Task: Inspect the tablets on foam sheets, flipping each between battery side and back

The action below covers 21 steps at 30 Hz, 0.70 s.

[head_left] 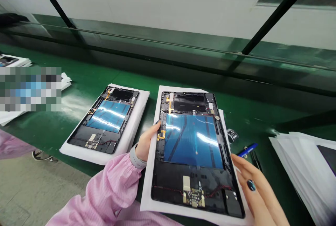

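Note:
An opened tablet [193,180], its back off, shows a blue battery, a small circuit board and orange ribbon cables. It lies face up on white sheets [146,203]. My left hand [145,145] grips the left edge of tablet and sheets, thumb on top; the other fingers are hidden beneath. At the right edge, my right hand [261,192] closes round the sheets and the tablet's side, fingertips partly hidden. A second opened tablet [78,138] of the same kind rests on a white stack to the left.
Right of the held tablet lie a blue pen-like tool [248,150], dark tweezers [256,162] and a small shiny metal piece [232,135]. A stack of white sheets [296,159] stands far right on the green table [126,75]. Another person's pink sleeve [13,145] shows at left.

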Available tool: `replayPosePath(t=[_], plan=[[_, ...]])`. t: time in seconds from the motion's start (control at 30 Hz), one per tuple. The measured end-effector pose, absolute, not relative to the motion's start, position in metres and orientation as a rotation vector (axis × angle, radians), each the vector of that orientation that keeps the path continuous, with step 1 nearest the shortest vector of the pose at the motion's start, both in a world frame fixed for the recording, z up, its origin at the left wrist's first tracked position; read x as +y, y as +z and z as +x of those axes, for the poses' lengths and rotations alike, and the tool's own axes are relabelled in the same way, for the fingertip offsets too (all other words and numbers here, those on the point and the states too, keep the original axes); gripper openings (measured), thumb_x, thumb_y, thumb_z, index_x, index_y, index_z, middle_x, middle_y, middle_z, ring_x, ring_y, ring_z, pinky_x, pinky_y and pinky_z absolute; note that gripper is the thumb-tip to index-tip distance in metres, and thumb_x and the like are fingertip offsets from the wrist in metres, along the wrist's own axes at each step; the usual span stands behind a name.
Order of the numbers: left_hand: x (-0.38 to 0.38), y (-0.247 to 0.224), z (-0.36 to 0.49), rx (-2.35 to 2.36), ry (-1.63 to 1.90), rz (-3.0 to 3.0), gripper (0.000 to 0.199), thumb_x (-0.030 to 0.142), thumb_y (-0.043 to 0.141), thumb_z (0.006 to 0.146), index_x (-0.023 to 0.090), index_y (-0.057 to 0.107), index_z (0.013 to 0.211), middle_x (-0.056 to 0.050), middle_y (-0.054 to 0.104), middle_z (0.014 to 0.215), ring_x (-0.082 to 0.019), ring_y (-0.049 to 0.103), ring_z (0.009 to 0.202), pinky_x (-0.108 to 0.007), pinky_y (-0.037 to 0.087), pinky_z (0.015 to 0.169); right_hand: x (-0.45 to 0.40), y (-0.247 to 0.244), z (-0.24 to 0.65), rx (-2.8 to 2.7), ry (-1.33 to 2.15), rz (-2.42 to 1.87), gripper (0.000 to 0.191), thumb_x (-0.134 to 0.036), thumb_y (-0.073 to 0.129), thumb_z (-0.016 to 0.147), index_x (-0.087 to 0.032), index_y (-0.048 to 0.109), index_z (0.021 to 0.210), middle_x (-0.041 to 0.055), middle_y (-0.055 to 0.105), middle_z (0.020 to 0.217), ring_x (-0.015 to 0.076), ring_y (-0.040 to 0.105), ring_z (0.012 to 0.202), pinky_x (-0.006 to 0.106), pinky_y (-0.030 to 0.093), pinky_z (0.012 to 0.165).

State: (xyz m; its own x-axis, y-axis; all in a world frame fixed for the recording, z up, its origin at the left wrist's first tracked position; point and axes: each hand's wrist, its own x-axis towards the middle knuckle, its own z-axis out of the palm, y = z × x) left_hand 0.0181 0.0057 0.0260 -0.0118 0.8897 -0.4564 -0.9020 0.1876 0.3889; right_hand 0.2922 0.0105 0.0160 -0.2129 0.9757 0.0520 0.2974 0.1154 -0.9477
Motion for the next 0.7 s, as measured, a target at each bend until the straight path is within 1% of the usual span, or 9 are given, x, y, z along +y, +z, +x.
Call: replayPosePath(t=[0.03,0.1,0.2,0.3,0.37,0.47,0.57,0.63,0.7], plan=[[0.006,0.025,0.018,0.704,1.422,-0.023,0.034,0.027,0.047,0.091,0.005,0.070,0.104,-0.013,0.077,0.087,-0.029,0.073,0.092,-0.037,0.058,0.086,0.011,0.016,0.294,-1.537,1.288,-1.288,0.040,-0.037,0.051,0.098,-0.027,0.058,0.136,0.0079,0.066,0.128,0.0282,0.070,0.102,0.025,0.062,0.067],[0.005,0.022,0.018,0.689,1.422,-0.015,0.036,0.028,0.048,0.091,0.005,0.069,0.108,-0.014,0.077,0.091,-0.030,0.074,0.092,-0.037,0.059,0.085,0.011,0.015,0.297,-1.326,1.597,-1.296,0.045,-0.044,0.055,0.095,-0.030,0.056,0.138,0.0077,0.066,0.127,0.0289,0.073,0.093,0.027,0.062,0.063],[0.004,0.018,0.018,0.654,1.392,-0.013,0.038,0.029,0.049,0.090,0.006,0.067,0.114,-0.013,0.077,0.093,-0.030,0.073,0.093,-0.038,0.058,0.088,0.011,0.015,0.295,-1.104,1.801,-1.306,0.053,-0.047,0.063,0.089,-0.032,0.055,0.139,0.0091,0.070,0.120,0.0307,0.074,0.082,0.033,0.063,0.059],[0.002,0.019,0.018,0.628,1.379,-0.018,0.039,0.028,0.047,0.091,0.006,0.066,0.118,-0.013,0.077,0.096,-0.030,0.072,0.098,-0.038,0.055,0.094,0.010,0.022,0.284,-0.975,1.824,-1.330,0.059,-0.045,0.074,0.081,-0.031,0.057,0.136,0.0100,0.071,0.117,0.0315,0.074,0.080,0.035,0.063,0.059],[0.002,0.021,0.018,0.617,1.371,-0.020,0.039,0.027,0.045,0.093,0.007,0.065,0.120,-0.012,0.077,0.097,-0.029,0.071,0.101,-0.038,0.052,0.098,0.009,0.029,0.278,-0.932,1.857,-1.340,0.058,-0.043,0.077,0.078,-0.033,0.059,0.132,0.0090,0.070,0.119,0.0320,0.074,0.084,0.037,0.063,0.064],[0.003,0.026,0.019,0.613,1.342,-0.017,0.041,0.025,0.043,0.094,0.008,0.062,0.125,-0.012,0.076,0.103,-0.029,0.069,0.108,-0.039,0.048,0.103,0.007,0.033,0.277,-0.903,1.835,-1.365,0.055,-0.043,0.078,0.078,-0.033,0.061,0.129,0.0079,0.068,0.123,0.0333,0.072,0.091,0.038,0.063,0.071],[0.004,0.028,0.020,0.601,1.330,0.009,0.042,0.026,0.045,0.094,0.007,0.061,0.127,-0.012,0.076,0.105,-0.029,0.067,0.110,-0.039,0.047,0.105,0.007,0.029,0.282,-0.963,1.751,-1.414,0.053,-0.045,0.074,0.081,-0.030,0.061,0.130,0.0094,0.068,0.124,0.0342,0.071,0.095,0.037,0.063,0.074],[0.004,0.027,0.019,0.602,1.318,0.038,0.042,0.027,0.046,0.093,0.007,0.061,0.127,-0.013,0.076,0.105,-0.029,0.067,0.111,-0.040,0.046,0.106,0.008,0.026,0.284,-1.020,1.711,-1.429,0.053,-0.047,0.071,0.083,-0.029,0.061,0.131,0.0102,0.068,0.124,0.0342,0.072,0.095,0.034,0.063,0.070],[0.004,0.025,0.019,0.589,1.291,0.079,0.043,0.029,0.051,0.091,0.006,0.061,0.125,-0.013,0.076,0.103,-0.031,0.067,0.111,-0.042,0.046,0.106,0.010,0.029,0.281,-1.012,1.719,-1.403,0.059,-0.046,0.072,0.082,-0.030,0.056,0.137,0.0102,0.069,0.122,0.0336,0.073,0.090,0.032,0.063,0.064]])
